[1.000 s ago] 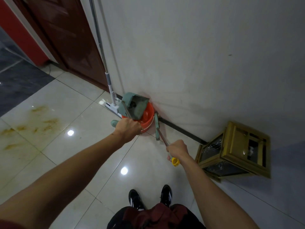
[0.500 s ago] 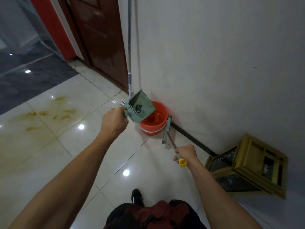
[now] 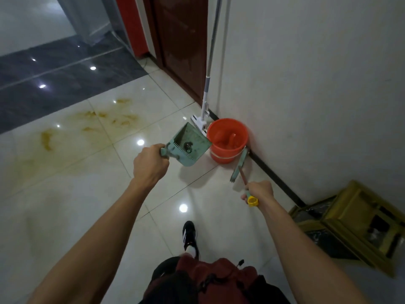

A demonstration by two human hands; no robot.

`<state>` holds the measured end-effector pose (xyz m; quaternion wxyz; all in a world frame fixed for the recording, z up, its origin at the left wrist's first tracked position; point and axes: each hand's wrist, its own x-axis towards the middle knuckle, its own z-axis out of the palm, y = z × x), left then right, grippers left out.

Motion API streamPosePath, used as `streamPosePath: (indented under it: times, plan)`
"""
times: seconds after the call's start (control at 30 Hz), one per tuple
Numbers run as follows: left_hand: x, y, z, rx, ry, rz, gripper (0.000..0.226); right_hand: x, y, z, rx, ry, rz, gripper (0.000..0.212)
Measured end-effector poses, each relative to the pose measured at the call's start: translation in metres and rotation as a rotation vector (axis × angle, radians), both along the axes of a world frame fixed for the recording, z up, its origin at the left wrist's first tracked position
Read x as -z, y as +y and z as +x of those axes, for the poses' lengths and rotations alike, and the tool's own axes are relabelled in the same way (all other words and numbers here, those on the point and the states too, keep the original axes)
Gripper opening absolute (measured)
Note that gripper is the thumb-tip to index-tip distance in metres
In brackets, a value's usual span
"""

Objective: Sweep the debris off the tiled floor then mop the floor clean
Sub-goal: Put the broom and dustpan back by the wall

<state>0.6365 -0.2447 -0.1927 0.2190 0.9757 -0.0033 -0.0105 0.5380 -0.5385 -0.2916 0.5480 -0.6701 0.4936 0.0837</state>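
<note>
1. Left hand [image 3: 151,164] fingers wrap the green dustpan [image 3: 188,148] handle, holding it off the floor near the orange bucket [image 3: 226,139].
2. Right hand [image 3: 260,190] clamps the brush [image 3: 240,165] handle, bristles downward.
3. Yellowish stains [image 3: 87,126] on the tiled floor [image 3: 76,216] await the mop [image 3: 207,95], leaning on the wall.

Both forearms are bare to the frame edge, with no sleeves, watch or rings showing on the left hand [image 3: 150,163] or the right hand [image 3: 260,190]. Below and between the hands, a dark red garment [image 3: 215,276] with black panels covers the torso, a small black toggle at its right. One black shoe [image 3: 189,234] with white stripes and a white sock shows below the hands.
</note>
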Motion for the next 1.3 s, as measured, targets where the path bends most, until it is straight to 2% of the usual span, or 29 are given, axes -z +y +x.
streamPosePath:
  times: [0.1, 0.27, 0.4, 0.67, 0.8, 1.13, 1.3]
  plan:
    - [0.018, 0.009, -0.032, -0.027, 0.033, -0.021, 0.023, 0.008, 0.004, -0.015, 0.015, -0.005, 0.048, 0.022]
    - [0.047, 0.012, -0.065, 0.000, 0.116, -0.018, 0.020, 0.014, 0.012, -0.044, -0.027, 0.048, 0.102, 0.029]
    - [0.068, -0.003, -0.078, 0.031, 0.180, 0.014, 0.020, 0.012, 0.017, -0.065, -0.094, 0.111, 0.091, 0.021]
    - [0.121, -0.060, -0.080, 0.242, 0.284, 0.113, 0.020, 0.017, 0.013, -0.086, -0.170, 0.212, 0.028, 0.020]
    - [0.141, -0.079, -0.081, 0.355, 0.329, 0.160, 0.031, 0.019, 0.003, -0.088, -0.206, 0.264, -0.013, 0.022]
    - [0.179, -0.103, -0.100, 0.513, 0.456, 0.206, 0.027, 0.007, -0.002, -0.072, -0.274, 0.347, -0.026, 0.018]
    - [0.184, -0.119, -0.099, 0.621, 0.442, 0.278, 0.032, 0.001, -0.001, -0.073, -0.274, 0.389, 0.017, 0.020]
